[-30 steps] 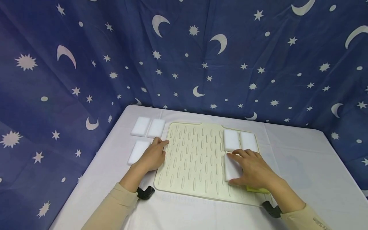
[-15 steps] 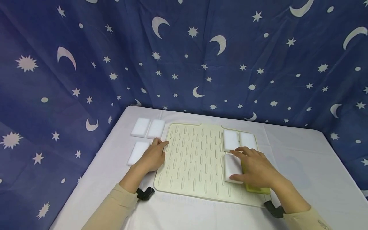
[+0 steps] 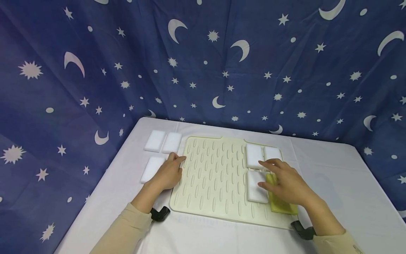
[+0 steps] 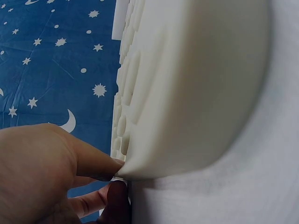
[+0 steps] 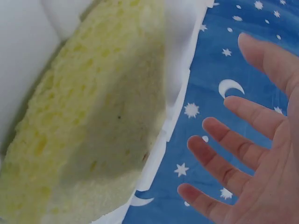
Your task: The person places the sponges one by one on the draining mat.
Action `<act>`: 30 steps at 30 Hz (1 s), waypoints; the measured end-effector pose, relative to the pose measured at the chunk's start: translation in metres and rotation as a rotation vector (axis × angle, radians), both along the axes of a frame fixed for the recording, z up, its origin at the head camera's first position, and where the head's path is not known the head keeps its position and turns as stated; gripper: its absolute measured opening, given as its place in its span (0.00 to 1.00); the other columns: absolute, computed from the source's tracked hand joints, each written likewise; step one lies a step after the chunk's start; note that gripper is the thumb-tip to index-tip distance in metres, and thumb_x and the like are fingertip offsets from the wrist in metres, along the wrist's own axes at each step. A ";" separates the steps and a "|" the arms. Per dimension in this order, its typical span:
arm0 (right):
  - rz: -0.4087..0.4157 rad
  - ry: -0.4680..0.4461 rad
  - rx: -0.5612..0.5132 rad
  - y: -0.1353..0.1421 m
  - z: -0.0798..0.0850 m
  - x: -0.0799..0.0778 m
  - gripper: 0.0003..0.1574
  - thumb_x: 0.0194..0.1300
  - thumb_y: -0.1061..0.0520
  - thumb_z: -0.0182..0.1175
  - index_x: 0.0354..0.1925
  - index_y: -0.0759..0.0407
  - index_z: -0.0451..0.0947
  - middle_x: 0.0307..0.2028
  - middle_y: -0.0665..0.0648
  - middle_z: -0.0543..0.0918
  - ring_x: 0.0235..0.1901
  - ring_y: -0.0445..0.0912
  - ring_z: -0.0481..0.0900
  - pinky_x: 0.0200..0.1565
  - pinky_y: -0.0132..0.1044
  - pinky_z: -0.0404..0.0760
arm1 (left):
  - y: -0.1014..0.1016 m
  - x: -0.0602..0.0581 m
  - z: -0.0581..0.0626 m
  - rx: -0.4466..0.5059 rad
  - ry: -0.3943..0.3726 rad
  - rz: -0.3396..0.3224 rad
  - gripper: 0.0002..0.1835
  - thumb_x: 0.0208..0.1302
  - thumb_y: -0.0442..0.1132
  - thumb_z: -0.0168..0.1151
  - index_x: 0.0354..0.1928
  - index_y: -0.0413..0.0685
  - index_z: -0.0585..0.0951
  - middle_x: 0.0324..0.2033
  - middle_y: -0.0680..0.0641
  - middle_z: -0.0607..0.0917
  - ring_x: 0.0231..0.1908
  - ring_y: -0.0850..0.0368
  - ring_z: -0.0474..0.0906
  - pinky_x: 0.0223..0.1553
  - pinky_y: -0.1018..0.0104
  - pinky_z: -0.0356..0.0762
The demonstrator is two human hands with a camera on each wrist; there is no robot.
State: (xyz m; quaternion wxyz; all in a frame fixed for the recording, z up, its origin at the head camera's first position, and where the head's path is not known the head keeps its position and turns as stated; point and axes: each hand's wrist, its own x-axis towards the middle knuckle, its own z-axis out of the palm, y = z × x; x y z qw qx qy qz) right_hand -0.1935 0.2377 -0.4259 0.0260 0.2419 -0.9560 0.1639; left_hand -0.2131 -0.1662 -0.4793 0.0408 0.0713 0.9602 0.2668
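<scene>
My left hand (image 3: 168, 171) is at the left edge of a cream ribbed mat (image 3: 215, 176), and in the left wrist view its thumb and a finger (image 4: 100, 163) pinch the edge. My right hand (image 3: 287, 181) hovers over the mat's right side with spread fingers, holding nothing. Below it lies a yellow sponge (image 3: 281, 204), partly hidden by the hand; its porous face (image 5: 107, 107) fills much of the right wrist view. White sponge blocks lie beside it: one to its left (image 3: 256, 192), one behind that (image 3: 254, 155), and another at the back right (image 3: 272, 153).
Left of the mat, on the white tablecloth (image 3: 336, 183), lie three more white blocks, two at the back (image 3: 155, 140) (image 3: 172, 142) and one nearer (image 3: 152, 168), partly behind the left hand. A blue curtain (image 3: 203, 63) with moons and stars hangs behind the table.
My right hand has let go of the near white block and moved right and up, uncovering that block and more of the yellow sponge. The left hand stays put.
</scene>
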 end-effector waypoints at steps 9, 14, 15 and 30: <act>-0.054 -0.051 -0.121 0.013 0.001 -0.005 0.39 0.63 0.37 0.61 0.69 0.43 0.66 0.62 0.54 0.70 0.59 0.56 0.70 0.52 0.61 0.71 | 0.001 0.000 0.001 0.006 -0.001 0.000 0.25 0.70 0.35 0.50 0.68 0.45 0.69 0.52 0.45 0.69 0.40 0.54 0.70 0.42 0.62 0.72; -0.083 -0.084 -0.181 0.021 0.000 -0.006 0.40 0.64 0.38 0.61 0.70 0.46 0.64 0.62 0.55 0.69 0.57 0.55 0.71 0.51 0.60 0.72 | 0.000 0.000 0.001 0.013 -0.005 0.002 0.25 0.70 0.35 0.50 0.68 0.46 0.69 0.52 0.45 0.69 0.39 0.54 0.69 0.41 0.63 0.71; -0.086 -0.084 -0.189 0.023 -0.001 -0.007 0.40 0.64 0.38 0.61 0.70 0.47 0.64 0.62 0.55 0.69 0.56 0.55 0.71 0.51 0.60 0.72 | 0.000 0.000 0.001 0.014 -0.006 0.002 0.25 0.70 0.35 0.50 0.68 0.46 0.69 0.52 0.45 0.69 0.39 0.54 0.69 0.41 0.63 0.71; -0.145 -0.079 -0.254 0.042 -0.009 -0.007 0.38 0.65 0.43 0.61 0.70 0.47 0.64 0.62 0.55 0.69 0.56 0.56 0.71 0.45 0.56 0.72 | 0.001 0.001 0.001 0.008 -0.001 0.001 0.25 0.70 0.34 0.50 0.68 0.45 0.69 0.52 0.44 0.69 0.38 0.54 0.70 0.41 0.62 0.72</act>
